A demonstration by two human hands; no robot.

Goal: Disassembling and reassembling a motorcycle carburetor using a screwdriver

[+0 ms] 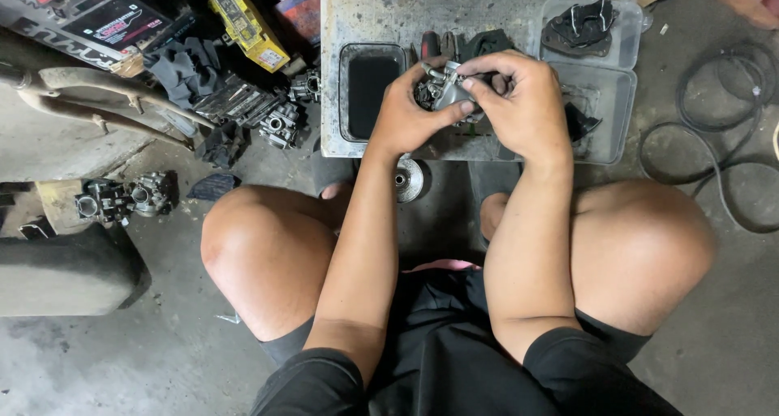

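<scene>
Hands over dented grey metal tray: left hand cups small silver-grey metal carburettor body, right hand pinches its top. Step judged: fitting part. Next calls for steady grip, careful turning.

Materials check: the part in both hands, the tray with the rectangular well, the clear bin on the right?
Carburetor body, held by left hand and right hand: looks like cast metal, dull grey, likely aluminium.
Tray: sheet metal by its look, matte grey, stained and scuffed.
Bin: translucent plastic, since the contents show through its wall.
</scene>
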